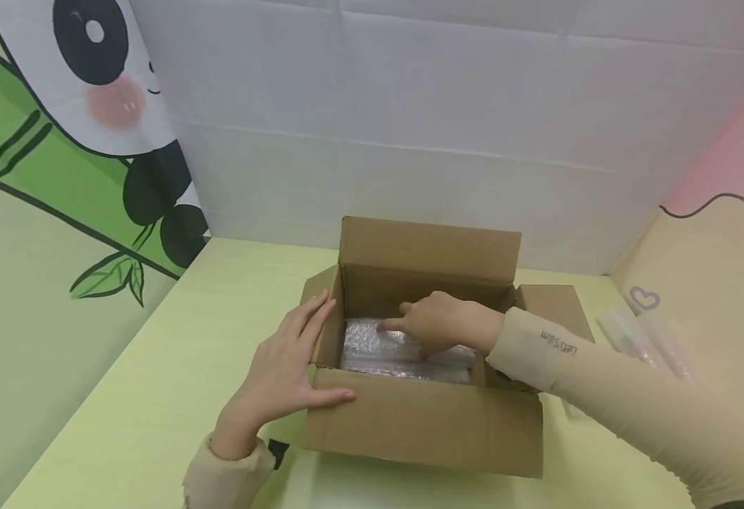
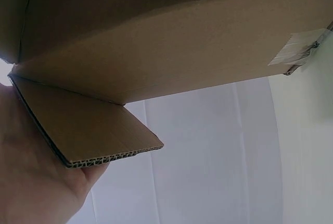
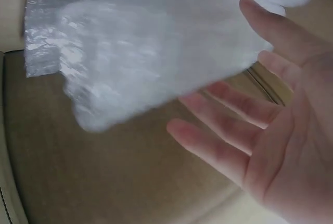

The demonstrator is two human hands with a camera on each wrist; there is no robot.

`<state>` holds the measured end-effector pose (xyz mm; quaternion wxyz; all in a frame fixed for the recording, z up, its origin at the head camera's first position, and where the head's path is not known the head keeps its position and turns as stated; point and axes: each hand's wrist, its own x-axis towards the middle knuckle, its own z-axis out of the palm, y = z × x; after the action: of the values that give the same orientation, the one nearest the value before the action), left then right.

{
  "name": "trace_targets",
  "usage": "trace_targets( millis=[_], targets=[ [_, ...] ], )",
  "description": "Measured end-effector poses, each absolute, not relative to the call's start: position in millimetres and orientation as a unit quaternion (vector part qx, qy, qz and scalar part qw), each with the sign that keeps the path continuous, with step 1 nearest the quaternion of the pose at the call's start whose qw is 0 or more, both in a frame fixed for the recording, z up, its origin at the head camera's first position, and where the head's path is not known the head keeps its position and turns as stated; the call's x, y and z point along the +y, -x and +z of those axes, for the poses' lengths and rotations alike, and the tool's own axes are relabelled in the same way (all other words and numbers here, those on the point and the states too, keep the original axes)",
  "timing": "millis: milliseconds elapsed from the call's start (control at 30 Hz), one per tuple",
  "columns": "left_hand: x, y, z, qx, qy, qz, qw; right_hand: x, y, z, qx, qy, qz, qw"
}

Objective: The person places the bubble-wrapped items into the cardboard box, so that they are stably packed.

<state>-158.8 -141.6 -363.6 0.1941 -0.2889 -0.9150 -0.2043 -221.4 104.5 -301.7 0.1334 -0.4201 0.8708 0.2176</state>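
Before you on the pale table stands one cardboard box, open at the top. Its four flaps are folded outward: the back flap rises, the front flap slopes toward you, and the left flap and right flap extend at the sides. One strip of clear tape shows on the cardboard in the left wrist view. Within the box lies clear plastic wrap, crinkled and shiny, covering much of the visible floor; at least two pieces overlap, though their exact number cannot be told.

Your right hand reaches into the box over this wrap. Its fingers are spread and pinch nothing; in the right wrist view the wrap lies just beside and beyond the fingertips, and you cannot tell whether they touch it.

Your left hand rests at the box's near left corner, its long fingers straight along the left side and its thumb set apart on the front flap.

Outside the box, to its right, two clear packets lie side by side on the table, partly hidden by your right sleeve.
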Motion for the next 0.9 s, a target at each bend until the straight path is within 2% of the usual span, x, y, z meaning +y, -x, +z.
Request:
trace_targets(
  millis=[133, 300, 500, 667, 767, 900],
  targets=[
    [-140.3, 158.2, -362.6, -0.916, 0.291, -0.202, 0.191, 110.2, 214.3, -286.2, 0.871, 0.442, 0.181, 0.113],
    [-139.6, 157.8, -362.4, -0.916, 0.291, -0.199, 0.189, 124.4, 196.6, -253.4, 0.875, 0.466, 0.124, 0.046],
    [-139.4, 157.6, -361.6, -0.917, 0.287, -0.197, 0.192, 163.3, 175.4, -217.8, 0.891, 0.449, 0.033, -0.062],
    [-139.5, 157.5, -362.0, -0.92, 0.284, -0.198, 0.185, 210.9, 162.5, -208.2, 0.88, 0.443, -0.009, -0.17],
    [-139.9, 157.5, -362.8, -0.921, 0.281, -0.2, 0.179, 242.7, 157.6, -209.9, 0.884, 0.413, -0.009, -0.219],
    [-139.5, 157.9, -363.1, -0.921, 0.283, -0.201, 0.178, 284.5, 149.9, -217.6, 0.924, 0.316, -0.02, -0.215]
  ],
)
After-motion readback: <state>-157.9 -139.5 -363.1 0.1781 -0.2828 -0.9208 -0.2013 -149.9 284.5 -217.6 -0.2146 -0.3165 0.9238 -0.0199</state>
